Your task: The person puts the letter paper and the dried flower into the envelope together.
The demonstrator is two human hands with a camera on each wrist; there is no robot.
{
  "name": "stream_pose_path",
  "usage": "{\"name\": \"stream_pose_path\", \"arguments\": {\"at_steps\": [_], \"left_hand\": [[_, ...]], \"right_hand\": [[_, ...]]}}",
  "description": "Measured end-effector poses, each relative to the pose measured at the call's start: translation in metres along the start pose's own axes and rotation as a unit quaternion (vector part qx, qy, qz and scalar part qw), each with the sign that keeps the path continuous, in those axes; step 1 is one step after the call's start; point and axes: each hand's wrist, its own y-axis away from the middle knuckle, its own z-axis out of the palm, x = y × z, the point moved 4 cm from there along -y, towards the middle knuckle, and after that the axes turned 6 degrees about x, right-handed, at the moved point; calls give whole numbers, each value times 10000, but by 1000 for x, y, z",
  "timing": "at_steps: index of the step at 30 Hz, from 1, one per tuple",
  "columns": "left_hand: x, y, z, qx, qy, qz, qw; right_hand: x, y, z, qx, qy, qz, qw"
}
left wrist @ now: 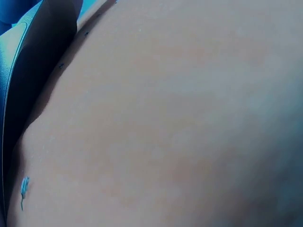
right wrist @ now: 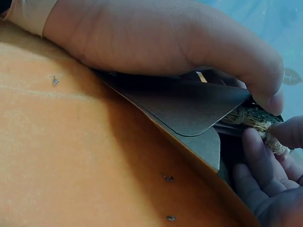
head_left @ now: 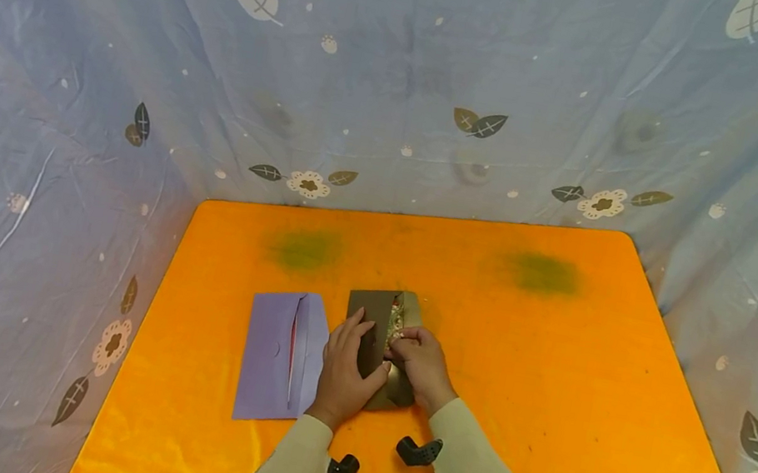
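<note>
A dark brown envelope (head_left: 371, 307) lies on the table with its flap spread to the right. Across it rests my left hand (head_left: 345, 374), fingers extended over the front and thumb by the mouth's edge. Between thumb and fingers, my right hand (head_left: 421, 362) pinches a small bundle of dried stems (right wrist: 255, 120), partly inside the mouth; the envelope hides the rest. In the right wrist view the left thumb sits just above this bundle. The left wrist view holds mostly blurred skin, with a dark envelope edge (left wrist: 38, 71) at its left.
Left of my hands lies a purple envelope (head_left: 262, 360), flap out to the right, something red showing in its mouth. An orange cloth (head_left: 553, 369) covers the table. Patterned curtains (head_left: 396, 138) enclose the back and sides. Black wrist cameras (head_left: 419, 452) hang by both sleeves.
</note>
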Motion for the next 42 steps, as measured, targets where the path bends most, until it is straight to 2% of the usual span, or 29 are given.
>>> {"name": "stream_pose_path", "arguments": {"at_steps": [23, 33, 42], "left_hand": [[-1, 3, -2, -13, 53, -81, 10000], [-1, 2, -2, 79, 43, 32, 10000], [-1, 0, -1, 101, 19, 80, 9999]], "right_hand": [[3, 2, 5, -53, 81, -108, 9999], [4, -1, 6, -7, 95, -182, 9998], [3, -2, 7, 14, 321, -141, 9994]]}}
